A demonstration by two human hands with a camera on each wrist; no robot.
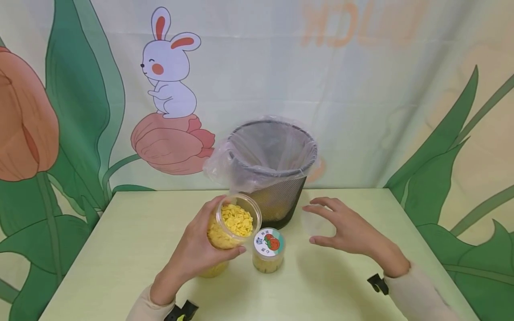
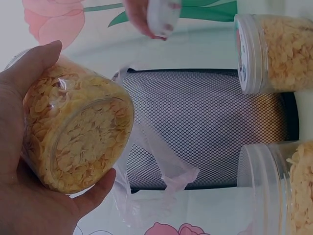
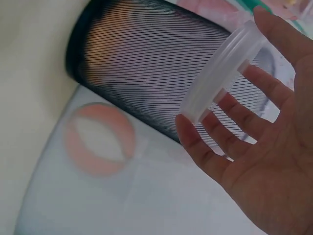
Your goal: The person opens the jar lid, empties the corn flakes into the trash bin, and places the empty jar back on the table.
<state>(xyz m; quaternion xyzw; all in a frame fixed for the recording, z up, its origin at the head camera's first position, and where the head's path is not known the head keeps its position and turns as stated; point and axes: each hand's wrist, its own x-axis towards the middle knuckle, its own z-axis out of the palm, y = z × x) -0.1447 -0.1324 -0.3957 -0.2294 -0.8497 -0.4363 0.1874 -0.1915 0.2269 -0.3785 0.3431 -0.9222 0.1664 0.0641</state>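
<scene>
My left hand [image 1: 192,249] grips a clear plastic jar [image 2: 80,132] of yellow flakes, tilted with its uncovered mouth up in the head view. In my right hand [image 1: 349,229] is a translucent round lid [image 3: 220,73], pinched by its rim between thumb and fingers, right of the mesh bin. A smaller-looking jar [image 1: 268,263] of flakes stands between the hands, its lid printed with red tomatoes. Partly hidden under the left hand is another flake jar [image 1: 214,270]; the left wrist view shows its clear rim without a lid.
Behind the jars, a black mesh wastebasket [image 1: 287,196] stands at the table's back, lined with a clear plastic bag [image 1: 225,165] that hangs over its rim. Something yellowish shows through the mesh low down. A printed curtain [image 1: 353,111] hangs behind the pale table [image 1: 132,236].
</scene>
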